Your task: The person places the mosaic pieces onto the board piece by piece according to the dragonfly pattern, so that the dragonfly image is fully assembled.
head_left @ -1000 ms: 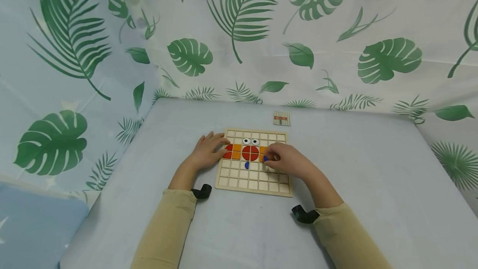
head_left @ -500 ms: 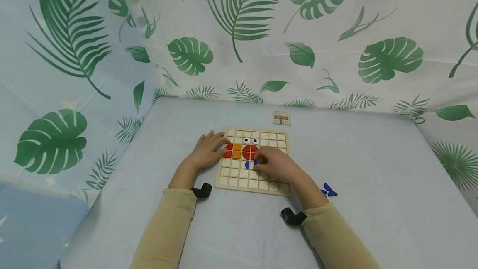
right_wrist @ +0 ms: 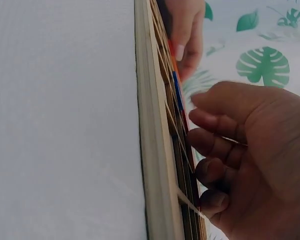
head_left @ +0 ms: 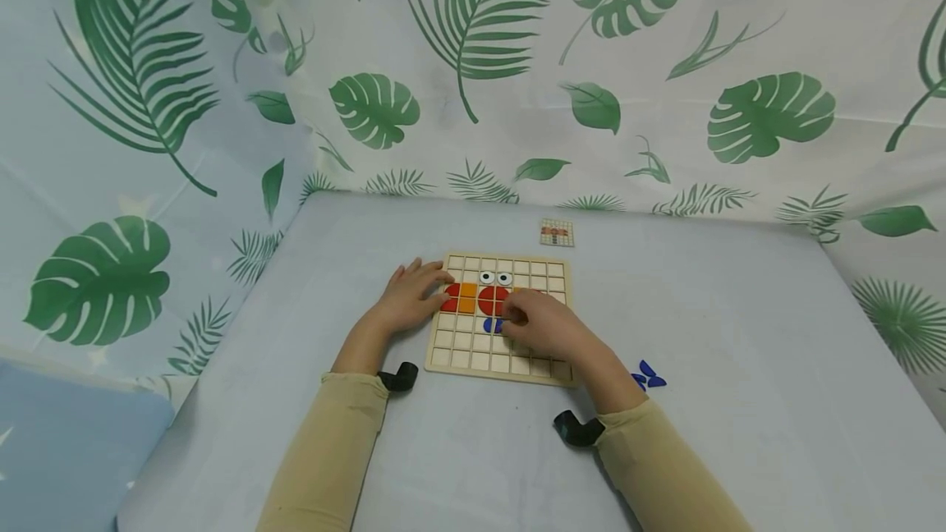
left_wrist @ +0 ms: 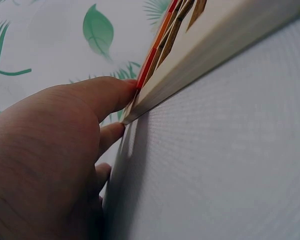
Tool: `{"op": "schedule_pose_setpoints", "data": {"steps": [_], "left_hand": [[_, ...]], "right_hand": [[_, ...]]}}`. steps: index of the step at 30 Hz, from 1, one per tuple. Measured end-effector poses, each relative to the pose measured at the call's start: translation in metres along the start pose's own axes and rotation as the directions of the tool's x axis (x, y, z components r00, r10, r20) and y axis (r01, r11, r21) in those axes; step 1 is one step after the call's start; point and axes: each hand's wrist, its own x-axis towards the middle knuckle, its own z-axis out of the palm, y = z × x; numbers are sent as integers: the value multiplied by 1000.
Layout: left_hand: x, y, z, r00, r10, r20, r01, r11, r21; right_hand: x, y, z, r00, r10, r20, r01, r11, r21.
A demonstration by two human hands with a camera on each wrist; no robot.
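Note:
A wooden grid board (head_left: 473, 362) lies on the table, holding red and orange tiles, two eye discs (head_left: 495, 278) and a red circle (head_left: 488, 300) made of quarters. My left hand (head_left: 406, 298) rests at its left edge, fingers extended, with the thumb on the red tiles (head_left: 451, 299). Below the red circle sit blue half-round pieces (head_left: 491, 325), partly covered by my right hand (head_left: 543, 320). In the right wrist view, the right fingers are loosely bent close over the board, and the blue piece (right_wrist: 178, 90) lies in the grid beside the thumb tip.
Several loose blue pieces (head_left: 650, 376) lie on the table right of the right wrist. A small pattern card (head_left: 557, 232) lies behind the board. Leaf-printed cloth (head_left: 517, 105) hangs at the back and sides.
My right hand has moved left across the board with a blue piece, which now sits beside the other blue one. The loose blue pieces have come into view. The left hand stays put.

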Motion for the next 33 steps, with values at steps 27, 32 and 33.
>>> {"op": "schedule_pose_setpoints", "data": {"steps": [27, 32, 33], "left_hand": [[2, 2, -1, 1000, -2, 9, 2, 1000, -4], [1, 1, 0, 1000, -9, 11, 9, 1000, -1], [1, 0, 1, 1000, -9, 11, 9, 1000, 0]], "right_hand": [[-33, 19, -61, 997, 10, -75, -8, 1000, 23], [-68, 64, -82, 997, 49, -56, -48, 999, 7], [-76, 74, -84, 997, 56, -48, -56, 998, 7]]}}
